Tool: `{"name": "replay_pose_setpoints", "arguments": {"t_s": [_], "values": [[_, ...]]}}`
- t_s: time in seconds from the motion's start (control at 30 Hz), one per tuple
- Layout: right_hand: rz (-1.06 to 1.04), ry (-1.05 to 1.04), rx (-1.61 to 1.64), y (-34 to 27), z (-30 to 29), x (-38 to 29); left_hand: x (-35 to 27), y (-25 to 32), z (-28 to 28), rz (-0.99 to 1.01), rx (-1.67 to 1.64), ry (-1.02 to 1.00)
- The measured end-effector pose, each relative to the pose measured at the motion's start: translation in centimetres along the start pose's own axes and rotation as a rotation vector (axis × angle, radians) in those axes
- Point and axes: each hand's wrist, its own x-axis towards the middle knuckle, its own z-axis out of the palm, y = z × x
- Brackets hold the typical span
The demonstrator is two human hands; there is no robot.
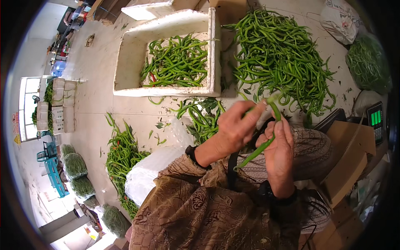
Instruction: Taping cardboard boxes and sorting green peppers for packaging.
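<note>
A long green chili pepper (260, 149) slants across my right hand (279, 147), its body held between thumb and fingers. At the upper end, my left hand (236, 126) has thumb and fingertips on the blurred stem. A bit of green also shows inside the left hand's curled fingers; what it is cannot be made out. Beyond the hands, a large heap of green chili peppers (278, 56) lies on the floor. To its left stands a white foam box (131, 59) with more peppers and one red one inside. A smaller pile of peppers and leaves (203, 117) lies just past my left hand.
Another pepper heap (123, 159) lies at left beside a white plastic sack (150, 172). At right are a cardboard box (347, 156), a scale display (376, 120) and a bag of green produce (368, 62). Several filled bags (75, 165) line the far left.
</note>
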Motion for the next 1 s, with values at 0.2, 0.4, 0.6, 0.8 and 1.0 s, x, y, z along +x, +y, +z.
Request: {"name": "replay_pose_setpoints", "arguments": {"t_s": [0.2, 0.4, 0.6, 0.8, 1.0], "values": [[0.076, 0.07, 0.113, -1.2, 1.7, -0.7, 0.3, -1.4, -0.3, -0.261, -0.105, 0.119], [0.14, 0.118, 0.177, -1.1, 1.2, -0.6, 0.5, 0.7, -0.7, 0.16, -0.124, -0.063], [0.216, 0.115, 0.067, -1.9, 1.1, -0.9, 0.7, -1.1, -0.2, 0.176, 0.136, -0.076], [0.17, 0.226, -0.116, -1.8, 0.9, -1.0, 0.6, -3.7, -0.1, -0.121, 0.088, 0.166], [0.111, 0.215, -0.193, -1.6, 0.9, -0.7, 0.0, -0.3, 0.4, -0.026, -0.144, 0.012]]}}
